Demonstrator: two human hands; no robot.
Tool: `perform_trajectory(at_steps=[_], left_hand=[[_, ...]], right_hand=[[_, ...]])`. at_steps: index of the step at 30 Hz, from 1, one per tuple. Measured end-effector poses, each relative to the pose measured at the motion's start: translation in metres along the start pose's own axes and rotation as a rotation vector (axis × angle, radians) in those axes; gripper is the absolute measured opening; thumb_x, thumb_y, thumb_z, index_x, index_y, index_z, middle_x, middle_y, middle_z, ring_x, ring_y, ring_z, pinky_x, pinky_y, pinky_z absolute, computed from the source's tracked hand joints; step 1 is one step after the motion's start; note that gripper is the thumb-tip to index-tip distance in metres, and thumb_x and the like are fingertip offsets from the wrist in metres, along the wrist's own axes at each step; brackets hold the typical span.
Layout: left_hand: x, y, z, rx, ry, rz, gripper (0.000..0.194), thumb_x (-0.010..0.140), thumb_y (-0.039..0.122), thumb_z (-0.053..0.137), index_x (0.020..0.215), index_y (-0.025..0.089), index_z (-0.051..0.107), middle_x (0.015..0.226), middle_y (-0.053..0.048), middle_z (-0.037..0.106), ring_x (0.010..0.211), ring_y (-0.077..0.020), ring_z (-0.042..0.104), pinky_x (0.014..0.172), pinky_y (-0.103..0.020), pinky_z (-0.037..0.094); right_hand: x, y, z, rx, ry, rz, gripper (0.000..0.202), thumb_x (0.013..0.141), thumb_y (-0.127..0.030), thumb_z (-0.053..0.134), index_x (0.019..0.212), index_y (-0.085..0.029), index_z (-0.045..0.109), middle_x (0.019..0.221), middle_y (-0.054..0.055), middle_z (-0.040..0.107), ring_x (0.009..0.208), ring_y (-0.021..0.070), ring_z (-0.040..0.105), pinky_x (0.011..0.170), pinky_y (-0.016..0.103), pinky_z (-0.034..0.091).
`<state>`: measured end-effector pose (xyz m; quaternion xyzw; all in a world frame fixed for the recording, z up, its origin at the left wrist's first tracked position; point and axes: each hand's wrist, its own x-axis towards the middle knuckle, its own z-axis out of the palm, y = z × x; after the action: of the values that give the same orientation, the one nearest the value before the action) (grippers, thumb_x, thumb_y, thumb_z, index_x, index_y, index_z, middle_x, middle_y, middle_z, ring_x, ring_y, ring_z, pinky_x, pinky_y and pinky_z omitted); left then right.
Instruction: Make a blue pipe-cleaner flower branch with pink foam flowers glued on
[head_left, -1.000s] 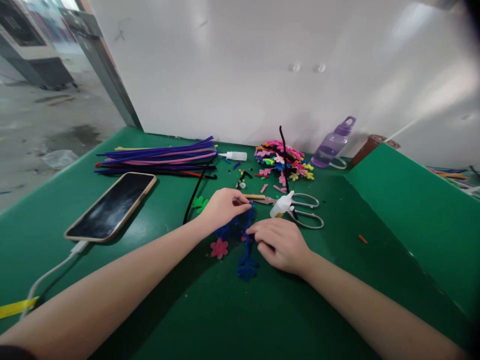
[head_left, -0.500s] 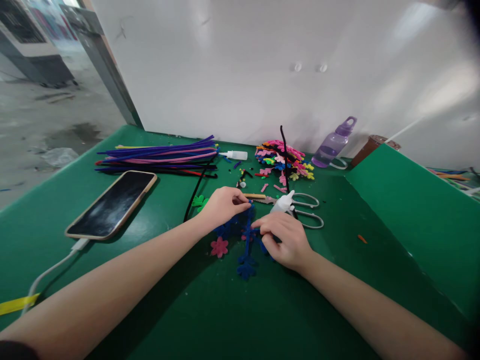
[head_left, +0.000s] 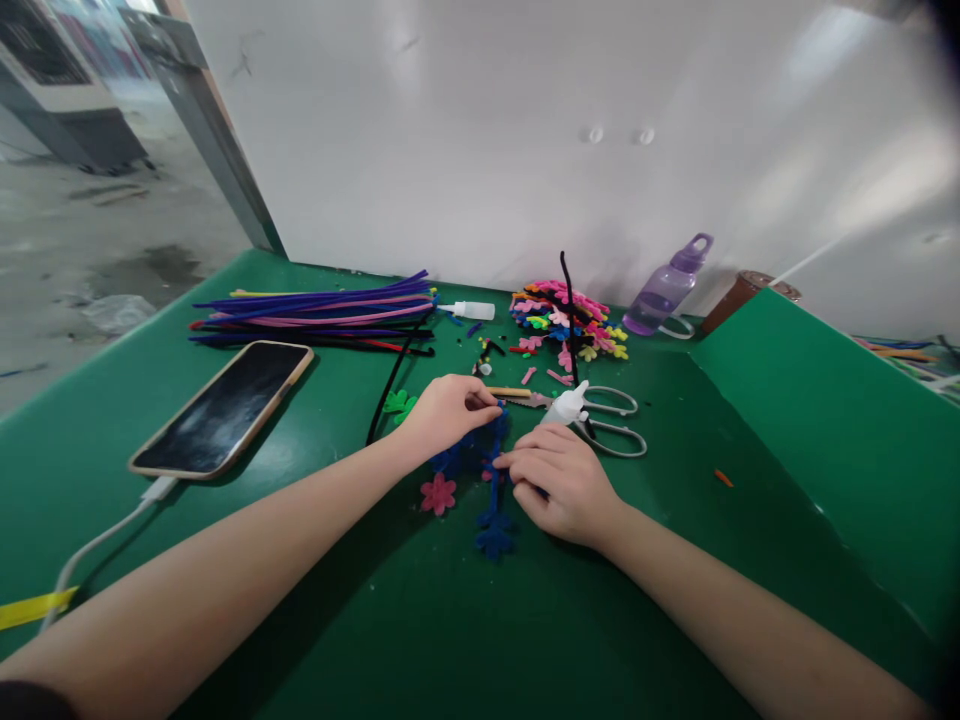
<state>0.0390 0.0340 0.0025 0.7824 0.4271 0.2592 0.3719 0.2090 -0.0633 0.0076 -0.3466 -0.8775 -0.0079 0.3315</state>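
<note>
My left hand [head_left: 457, 408] is closed in a pinch on the upper end of a blue pipe-cleaner piece [head_left: 493, 535], which runs down toward me and ends in a flower-like shape. Over its middle lies my right hand [head_left: 564, 480], fingers curled and the index fingertip against the blue stem, where a bit of pink shows. Other blue parts between the hands are partly covered. A pink flower [head_left: 438, 494] rests just left of the stem. Green petals [head_left: 400, 404] show beside my left wrist. Past my right hand are a white squeeze bottle [head_left: 568, 404] and grey-handled scissors [head_left: 622, 440].
Pipe cleaners [head_left: 322, 312] lie bundled at the back left, near a phone [head_left: 225, 410] on a cable. Colourful flower pieces [head_left: 562, 315] are heaped at the back, with a second white bottle [head_left: 474, 310]. A purple water bottle [head_left: 667, 290] leans against the wall; a green panel [head_left: 832, 430] stands right.
My right hand has shifted slightly left and down along the blue stem, its index fingertip now lower. The blue lower end has moved a little right. My left hand stays in place.
</note>
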Motion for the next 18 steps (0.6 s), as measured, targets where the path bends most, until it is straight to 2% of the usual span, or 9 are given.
perform_trajectory(at_steps=[6, 11, 15, 18], left_hand=[[0.000, 0.000, 0.000, 0.024, 0.009, 0.012, 0.016, 0.071, 0.032, 0.063, 0.078, 0.017, 0.067, 0.071, -0.002, 0.069, 0.063, -0.0129, 0.062, 0.059, -0.022, 0.046], [-0.001, -0.001, 0.001, 0.135, 0.040, 0.061, 0.017, 0.071, 0.034, 0.063, 0.080, 0.020, 0.067, 0.069, 0.000, 0.066, 0.058, -0.0113, 0.056, 0.055, -0.022, 0.041], [-0.003, 0.002, 0.001, 0.237, 0.094, 0.149, 0.014, 0.074, 0.031, 0.060, 0.082, 0.020, 0.065, 0.075, 0.000, 0.063, 0.060, -0.0109, 0.052, 0.055, -0.022, 0.040], [-0.007, 0.010, -0.001, 0.275, 0.128, 0.260, 0.013, 0.081, 0.025, 0.053, 0.086, 0.019, 0.063, 0.079, -0.001, 0.061, 0.070, -0.0125, 0.055, 0.064, -0.024, 0.043]], right_hand=[[-0.001, 0.000, 0.000, -0.015, -0.010, 0.013, 0.016, 0.075, -0.007, 0.048, 0.067, -0.020, 0.053, 0.070, 0.002, 0.066, 0.072, 0.0158, 0.058, 0.072, 0.034, 0.045], [0.001, 0.000, 0.000, -0.032, -0.022, 0.013, 0.017, 0.075, -0.007, 0.047, 0.065, -0.020, 0.052, 0.064, 0.001, 0.063, 0.071, 0.0158, 0.058, 0.071, 0.034, 0.044], [0.002, -0.001, -0.001, -0.031, -0.023, 0.009, 0.017, 0.074, -0.007, 0.047, 0.065, -0.020, 0.052, 0.063, 0.001, 0.062, 0.070, 0.0155, 0.058, 0.071, 0.033, 0.044], [0.001, -0.002, -0.001, -0.025, -0.024, 0.006, 0.017, 0.074, -0.006, 0.047, 0.066, -0.020, 0.053, 0.066, 0.001, 0.064, 0.071, 0.0155, 0.058, 0.072, 0.033, 0.044]])
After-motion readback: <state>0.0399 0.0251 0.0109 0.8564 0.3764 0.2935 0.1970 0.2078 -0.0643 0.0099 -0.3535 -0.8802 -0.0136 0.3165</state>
